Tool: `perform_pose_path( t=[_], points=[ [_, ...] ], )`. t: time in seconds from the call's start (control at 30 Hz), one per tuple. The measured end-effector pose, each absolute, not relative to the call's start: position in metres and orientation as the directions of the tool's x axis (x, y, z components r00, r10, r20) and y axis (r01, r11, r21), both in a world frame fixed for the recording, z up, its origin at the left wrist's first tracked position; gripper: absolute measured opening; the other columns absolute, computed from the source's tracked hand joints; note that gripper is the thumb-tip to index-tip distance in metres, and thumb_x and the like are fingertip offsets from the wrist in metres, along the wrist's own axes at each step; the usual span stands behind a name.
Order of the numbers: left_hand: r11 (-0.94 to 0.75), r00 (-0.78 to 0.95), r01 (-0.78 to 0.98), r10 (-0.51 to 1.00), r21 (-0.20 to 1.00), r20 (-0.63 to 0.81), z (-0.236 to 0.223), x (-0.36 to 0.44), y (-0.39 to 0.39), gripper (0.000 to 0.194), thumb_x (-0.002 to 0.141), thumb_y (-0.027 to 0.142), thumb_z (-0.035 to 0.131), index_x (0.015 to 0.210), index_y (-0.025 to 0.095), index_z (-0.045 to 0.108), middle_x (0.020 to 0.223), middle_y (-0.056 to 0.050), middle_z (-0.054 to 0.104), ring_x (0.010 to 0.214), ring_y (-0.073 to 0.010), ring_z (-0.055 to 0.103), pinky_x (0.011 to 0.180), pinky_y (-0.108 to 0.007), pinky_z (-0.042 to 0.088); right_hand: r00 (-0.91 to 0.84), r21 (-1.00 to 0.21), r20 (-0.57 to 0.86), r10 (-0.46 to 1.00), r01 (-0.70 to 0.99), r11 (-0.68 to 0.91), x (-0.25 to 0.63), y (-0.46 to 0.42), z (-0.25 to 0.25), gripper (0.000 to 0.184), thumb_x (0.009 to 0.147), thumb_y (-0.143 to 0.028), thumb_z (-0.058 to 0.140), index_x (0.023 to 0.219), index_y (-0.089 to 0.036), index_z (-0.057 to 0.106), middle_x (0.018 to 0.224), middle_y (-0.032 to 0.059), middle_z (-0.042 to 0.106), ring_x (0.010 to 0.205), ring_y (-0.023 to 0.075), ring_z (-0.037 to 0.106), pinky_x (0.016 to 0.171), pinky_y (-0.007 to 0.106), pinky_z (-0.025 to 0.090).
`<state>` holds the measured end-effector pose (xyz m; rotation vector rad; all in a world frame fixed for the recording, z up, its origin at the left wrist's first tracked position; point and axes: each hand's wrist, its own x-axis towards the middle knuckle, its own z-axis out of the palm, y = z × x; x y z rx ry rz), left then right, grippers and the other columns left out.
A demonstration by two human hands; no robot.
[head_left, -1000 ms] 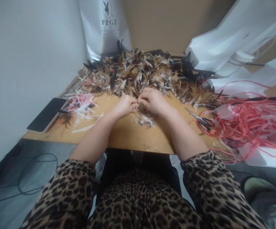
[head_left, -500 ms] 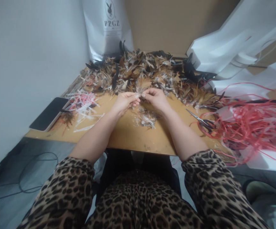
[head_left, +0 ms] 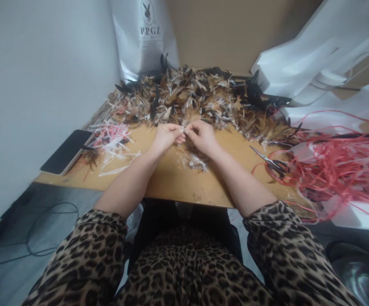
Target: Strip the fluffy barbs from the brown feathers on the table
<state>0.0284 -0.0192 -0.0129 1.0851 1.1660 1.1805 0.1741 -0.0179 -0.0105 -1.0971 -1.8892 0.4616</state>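
Observation:
My left hand (head_left: 166, 137) and my right hand (head_left: 201, 136) meet fingertip to fingertip over the wooden table (head_left: 168, 178), both pinched on a small pale feather (head_left: 183, 128) between them. Just beyond the hands lies a big heap of brown, black and white feathers (head_left: 200, 100). A small loose clump of feathers (head_left: 194, 161) lies on the table under my right wrist.
Scissors (head_left: 269, 160) lie right of my right arm beside a tangle of red string (head_left: 334, 165). A dark phone (head_left: 66, 151) sits at the table's left edge near white and pink strips (head_left: 111, 138). A white PPGZ bag (head_left: 146, 36) and white bags (head_left: 318, 59) stand behind.
My hands rose slightly from the table and now pinch together nearer the feather heap. The view shifted a little.

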Motion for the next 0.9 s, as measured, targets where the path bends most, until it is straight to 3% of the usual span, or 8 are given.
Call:
perform_pose_path(
  t=[0.17,0.3,0.5,0.57,0.67,0.73,0.9],
  points=[
    [-0.015,0.005,-0.036,1.0,0.999,0.015,-0.013,0.026,-0.016,0.021,0.069,0.026,0.076,0.069,0.007,0.067,0.054,-0.002,0.063,0.046,-0.0074,0.058,0.047,-0.017,0.047,-0.253,-0.686,0.464,0.849,0.504,0.525,0.174,-0.02,-0.006,0.012,0.078,-0.018,0.056,0.068,-0.015,0.063,0.072,0.0032,0.065,0.071,0.0142,0.055,0.072,0.027,0.041],
    [-0.001,0.025,0.013,1.0,1.0,0.0,-0.012,0.025,-0.017,0.016,0.072,0.023,0.073,0.07,0.008,0.067,0.056,-0.002,0.064,0.046,-0.0069,0.058,0.048,-0.017,0.048,-0.262,-0.694,0.465,0.846,0.486,0.532,0.175,-0.022,-0.003,0.013,0.079,-0.021,0.056,0.07,-0.015,0.065,0.072,0.0032,0.065,0.07,0.0144,0.055,0.071,0.027,0.041],
    [-0.022,0.301,0.291,0.951,0.956,-0.07,-0.012,0.021,-0.024,0.014,0.074,0.011,0.067,0.06,0.009,0.065,0.049,-0.003,0.061,0.043,-0.0074,0.057,0.046,-0.017,0.046,-0.429,-0.523,0.461,0.777,0.576,0.628,0.187,-0.025,0.009,0.013,0.077,-0.021,0.058,0.071,-0.016,0.068,0.077,0.0056,0.063,0.079,0.0174,0.054,0.075,0.03,0.039],
    [-0.055,0.425,0.307,0.901,0.95,-0.086,-0.011,0.02,-0.027,0.014,0.075,0.011,0.066,0.061,0.009,0.066,0.051,-0.004,0.063,0.044,-0.0078,0.058,0.047,-0.017,0.047,-0.47,-0.579,0.397,0.788,0.538,0.612,0.194,-0.022,0.013,0.01,0.074,-0.021,0.061,0.069,-0.016,0.068,0.074,0.0046,0.063,0.076,0.0169,0.055,0.074,0.03,0.04],
    [-0.047,0.531,0.194,0.845,0.98,-0.065,-0.008,0.019,-0.029,0.012,0.074,0.018,0.07,0.067,0.008,0.069,0.057,-0.006,0.066,0.048,-0.0091,0.061,0.049,-0.018,0.049,-0.473,-0.816,0.233,0.85,0.38,0.435,0.205,-0.016,0.015,0.013,0.071,-0.027,0.066,0.069,-0.015,0.068,0.067,0.0023,0.064,0.063,0.0131,0.054,0.064,0.027,0.04],
    [-0.014,0.502,0.063,0.865,0.998,-0.02,-0.007,0.018,-0.029,0.014,0.072,0.022,0.073,0.072,0.008,0.071,0.06,-0.006,0.068,0.049,-0.0085,0.061,0.049,-0.018,0.049,-0.439,-0.922,0.173,0.882,0.243,0.301,0.208,-0.013,0.013,0.016,0.069,-0.03,0.07,0.068,-0.014,0.067,0.062,0.0006,0.063,0.057,0.0106,0.051,0.058,0.025,0.039],
    [0.108,0.319,-0.212,0.947,0.971,-0.035,-0.008,0.017,-0.022,0.018,0.069,0.024,0.077,0.075,0.009,0.07,0.062,-0.002,0.067,0.047,-0.004,0.058,0.049,-0.014,0.046,-0.339,-0.993,0.116,0.933,-0.058,0.103,0.195,-0.011,0.001,0.029,0.063,-0.035,0.079,0.061,-0.014,0.06,0.049,-0.0035,0.052,0.046,0.0053,0.04,0.045,0.02,0.029]
  ],
)
